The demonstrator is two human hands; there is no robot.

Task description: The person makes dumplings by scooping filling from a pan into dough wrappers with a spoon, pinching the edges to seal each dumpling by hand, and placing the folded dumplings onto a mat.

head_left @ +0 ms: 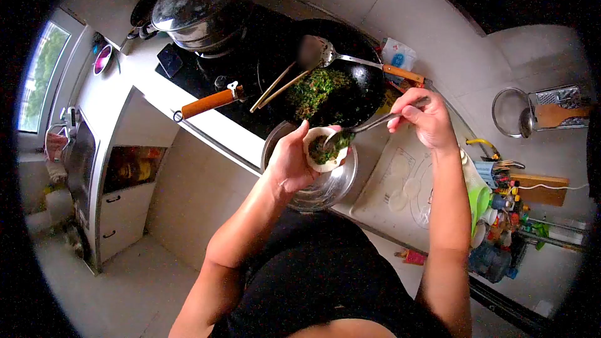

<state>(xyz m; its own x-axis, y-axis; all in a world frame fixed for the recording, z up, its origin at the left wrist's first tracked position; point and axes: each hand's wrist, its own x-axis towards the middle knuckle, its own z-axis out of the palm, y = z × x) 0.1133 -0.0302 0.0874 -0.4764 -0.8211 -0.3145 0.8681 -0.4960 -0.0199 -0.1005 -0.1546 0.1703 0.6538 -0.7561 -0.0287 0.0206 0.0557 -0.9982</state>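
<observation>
My left hand [290,161] cups a small round of white dough wrapper [324,166] with chopped green filling [321,146] in it. In my right hand [427,119] is a metal spoon [375,123], its bowl end down in the filling. Directly below the wrapper sits a shiny metal bowl [332,195]. Beyond my hands, a dark wok [368,91] holds more chopped green filling [319,91]. A metal spatula with a wooden handle [404,74] lies across the wok, and two chopsticks [278,92] rest at its left side.
A large lidded steel pot [200,12] stands on the black stove at the back left. The wok's wooden handle [210,104] juts out over the counter edge. A phone [169,61] lies near the pot. Bottles and jars [501,213] crowd the right side; a grater [557,97] hangs on the wall.
</observation>
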